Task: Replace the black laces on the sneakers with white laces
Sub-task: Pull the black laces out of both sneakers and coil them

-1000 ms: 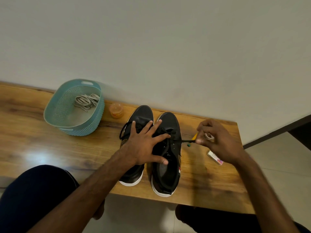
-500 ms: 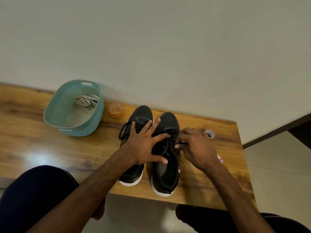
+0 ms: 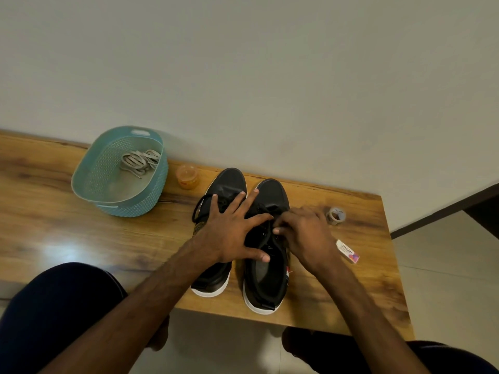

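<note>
1. A pair of black sneakers with white soles stood side by side on the wooden bench [image 3: 81, 238], just right of the frame's centre, toes pointing to the wall and heels at the near edge.
2. The left sneaker [image 3: 232, 182] had a loop of the black laces [image 3: 198, 209] hanging out over its left side. The right sneaker [image 3: 266, 282] showed its open collar and dark insole, with a small red and white mark on its right flank (too small to read).
3. The left hand [image 3: 232, 230] lay flat with its fingers spread, pressing across both sneakers; its thumb rested at the mouth of the right one.
4. The right hand [image 3: 305, 236] had its fingertips bunched at the lacing of the right sneaker, pinching the black laces there, close beside the left index finger.
5. The white laces [image 3: 139, 160] lay bundled inside a teal perforated basket [image 3: 89, 168] at the centre left of the frame, well apart from the sneakers.
6. A small orange jar [image 3: 187, 176] stood between basket and sneakers; its label could not be read.
7. To the right of the hands sat a small roll of tape [image 3: 335, 215], and nearer the camera a white eraser [image 3: 348, 251] whose sleeve read "camlin".
</note>
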`<state>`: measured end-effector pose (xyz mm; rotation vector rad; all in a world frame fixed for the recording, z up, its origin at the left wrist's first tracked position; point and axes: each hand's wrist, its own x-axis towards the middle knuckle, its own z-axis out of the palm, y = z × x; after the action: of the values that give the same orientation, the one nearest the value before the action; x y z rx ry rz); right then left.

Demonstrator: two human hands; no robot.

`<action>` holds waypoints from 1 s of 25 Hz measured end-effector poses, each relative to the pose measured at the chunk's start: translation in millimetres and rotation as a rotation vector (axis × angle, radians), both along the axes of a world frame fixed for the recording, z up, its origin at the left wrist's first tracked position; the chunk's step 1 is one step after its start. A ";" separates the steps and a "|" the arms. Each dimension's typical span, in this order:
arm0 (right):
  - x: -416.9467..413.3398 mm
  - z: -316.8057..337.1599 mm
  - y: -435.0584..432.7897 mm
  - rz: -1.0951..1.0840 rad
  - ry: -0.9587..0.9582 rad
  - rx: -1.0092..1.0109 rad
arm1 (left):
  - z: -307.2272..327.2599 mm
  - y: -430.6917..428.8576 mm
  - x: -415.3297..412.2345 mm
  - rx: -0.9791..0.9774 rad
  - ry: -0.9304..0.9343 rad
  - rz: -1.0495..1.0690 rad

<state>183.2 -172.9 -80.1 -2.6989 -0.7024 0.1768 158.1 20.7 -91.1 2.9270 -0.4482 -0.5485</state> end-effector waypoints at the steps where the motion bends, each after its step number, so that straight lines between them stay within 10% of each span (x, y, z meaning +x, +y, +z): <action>1: 1.5 2.7 -2.1 -0.010 -0.025 -0.046 | 0.2 0.1 -0.2 -0.006 -0.001 0.004; 7: 16.2 22.7 -50.3 -0.108 0.047 -0.299 | -0.3 0.4 -1.1 -0.032 0.003 0.022; 25: 11.5 19.1 -47.2 -0.177 0.035 -0.036 | -0.4 -0.7 -0.7 -0.039 0.022 0.046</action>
<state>194.7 -220.2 -60.9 -2.7676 -0.4509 0.1932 157.4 20.0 -91.5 2.8833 -0.3835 -0.5590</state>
